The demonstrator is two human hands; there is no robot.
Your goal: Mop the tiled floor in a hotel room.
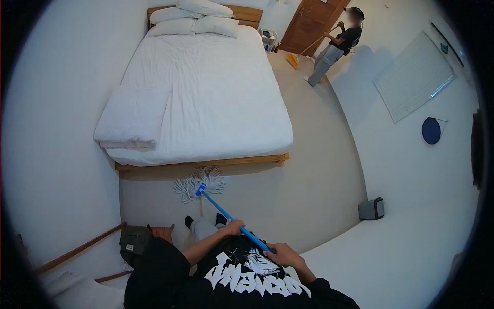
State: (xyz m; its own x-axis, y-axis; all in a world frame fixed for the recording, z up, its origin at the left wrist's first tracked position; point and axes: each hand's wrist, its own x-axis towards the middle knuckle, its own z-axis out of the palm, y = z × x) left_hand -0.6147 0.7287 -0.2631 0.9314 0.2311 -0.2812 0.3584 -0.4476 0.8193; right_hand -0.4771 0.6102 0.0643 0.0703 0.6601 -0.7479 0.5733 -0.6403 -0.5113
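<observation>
My left hand grips the middle of a blue mop handle. Near the handle's upper end, my right hand is closed around it, close to my torso. From my body the handle slants down and away to a string mop head with grey-white strands and a blue clamp. Those strands lie spread on the beige tiled floor, just in front of the bed's wooden foot rail. My feet in dark socks stand behind the mop head.
A bed with a white sheet fills the middle. Another person holds an orange broom near the wooden door. A grey bin stands by the right wall. A dark green backpack sits at my left.
</observation>
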